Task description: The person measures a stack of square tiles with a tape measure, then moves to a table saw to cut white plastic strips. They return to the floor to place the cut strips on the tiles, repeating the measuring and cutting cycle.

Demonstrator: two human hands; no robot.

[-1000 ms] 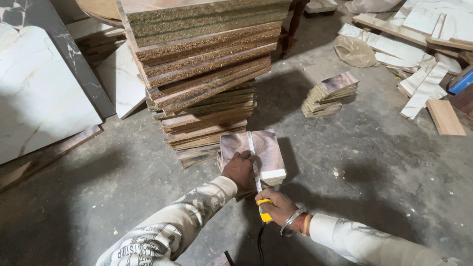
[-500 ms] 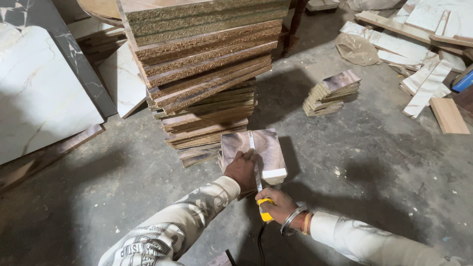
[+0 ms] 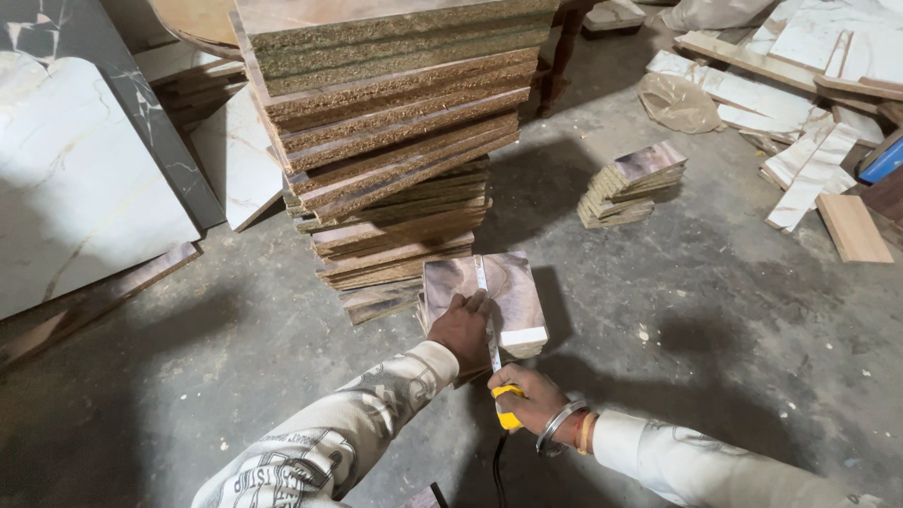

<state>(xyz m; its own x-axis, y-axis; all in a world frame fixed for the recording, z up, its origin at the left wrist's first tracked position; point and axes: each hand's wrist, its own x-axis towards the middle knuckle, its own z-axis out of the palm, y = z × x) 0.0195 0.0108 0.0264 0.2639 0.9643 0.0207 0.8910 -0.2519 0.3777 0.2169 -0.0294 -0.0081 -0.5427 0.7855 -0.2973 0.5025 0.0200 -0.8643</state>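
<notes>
Head view, read from left to right. At far left, pale marble-patterned sheets [image 3: 66, 188] lean beside a tall, uneven stack of laminated particle boards [image 3: 395, 122] on the concrete floor [image 3: 715, 310]. In front of the stack's foot lies a small pile of brown-veined square pieces [image 3: 503, 282]. The left hand [image 3: 463, 329] lies palm-down on the near left part of the top piece, fingers curled over its edge, pinning the tape blade [image 3: 485, 301] that runs across the piece from its far edge toward the person. The right hand [image 3: 534, 400] is closed around the yellow tape measure case [image 3: 508, 406], just off the pile's near edge. Further right, well apart, sit a second small pile of cut pieces [image 3: 630, 183] and scattered light offcuts [image 3: 809, 179].

Risks, as judged: the blade may slip sideways or buckle if the left hand's pressure eases, giving a false reading; a loosened grip on the case would let the blade snap back toward the fingers. The leaning board stack, close behind the pile, could shed a board if knocked.
</notes>
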